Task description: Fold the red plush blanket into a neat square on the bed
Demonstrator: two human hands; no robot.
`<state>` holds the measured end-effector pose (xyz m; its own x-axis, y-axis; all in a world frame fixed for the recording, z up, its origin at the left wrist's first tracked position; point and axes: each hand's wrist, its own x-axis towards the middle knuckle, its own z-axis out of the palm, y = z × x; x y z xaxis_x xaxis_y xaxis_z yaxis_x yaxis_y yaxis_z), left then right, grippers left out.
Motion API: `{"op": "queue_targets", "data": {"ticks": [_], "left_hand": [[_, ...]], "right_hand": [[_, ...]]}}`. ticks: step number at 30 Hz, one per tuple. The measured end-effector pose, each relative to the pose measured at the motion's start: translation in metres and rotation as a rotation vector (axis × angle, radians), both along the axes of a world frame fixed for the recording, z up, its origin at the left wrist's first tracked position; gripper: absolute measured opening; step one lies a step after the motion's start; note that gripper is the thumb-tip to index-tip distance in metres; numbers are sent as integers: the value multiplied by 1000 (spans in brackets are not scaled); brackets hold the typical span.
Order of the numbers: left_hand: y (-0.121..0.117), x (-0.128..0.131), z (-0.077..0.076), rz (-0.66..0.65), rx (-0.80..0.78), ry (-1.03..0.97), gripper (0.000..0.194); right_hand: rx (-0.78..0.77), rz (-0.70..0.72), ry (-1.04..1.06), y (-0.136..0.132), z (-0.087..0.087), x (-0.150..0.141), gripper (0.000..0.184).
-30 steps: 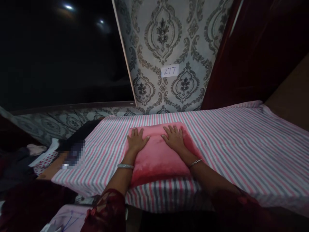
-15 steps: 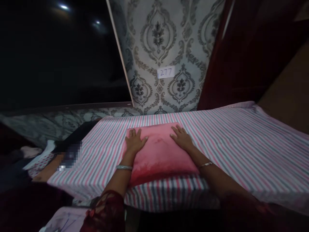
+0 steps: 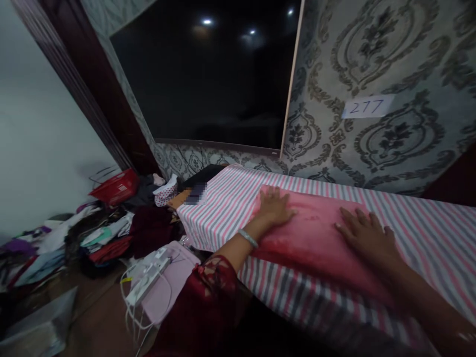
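A pink plush cushion (image 3: 308, 233) lies flat on a table spread with a striped cloth (image 3: 219, 203) in pink, grey and white. On the cushion's left part rests my left hand (image 3: 274, 207), palm down with the fingers spread. My right hand (image 3: 368, 238) lies on its right part, fingers likewise apart. Neither hand grips anything. The cushion's lower right side is partly hidden by my right hand and forearm.
Behind the table a large dark television (image 3: 223, 74) hangs on the patterned wall, with a "277" paper label (image 3: 368, 106) beside it. Clothes piles (image 3: 111, 233), a red basket (image 3: 115, 187) and a white power strip (image 3: 147, 282) with cables are at the left.
My view has swung left, bringing the clothes piles, basket and power strip into sight. The cushion and hands now appear further right. Both hands still lie spread on the cushion.
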<state>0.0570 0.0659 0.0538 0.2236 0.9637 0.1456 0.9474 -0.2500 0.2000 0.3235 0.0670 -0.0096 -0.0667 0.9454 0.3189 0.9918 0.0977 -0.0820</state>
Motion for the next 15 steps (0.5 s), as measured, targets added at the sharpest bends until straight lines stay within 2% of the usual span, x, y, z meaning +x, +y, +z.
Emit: {"op": "queue_targets", "data": {"ticks": [3,6,10,12,15], "left_hand": [[-41,3,-12,-188,37,-26,78],[-65,0,-34,-230,7,-45,81],[-69,-5,-54,-219,61,-52,80],[-67,-6,-56,-219,83,-45,80],[-66,-7,-52,-223,84,-30,78]], "right_hand": [[45,187,-96,-42,-8,-17,63],[56,225,-117,-66,-26,-29,61],[129,234,-103,-71,-36,-33,60],[140,266,-97,-68,-35,-31,59],[138,298,-72,-64,-36,-21,59]]}}
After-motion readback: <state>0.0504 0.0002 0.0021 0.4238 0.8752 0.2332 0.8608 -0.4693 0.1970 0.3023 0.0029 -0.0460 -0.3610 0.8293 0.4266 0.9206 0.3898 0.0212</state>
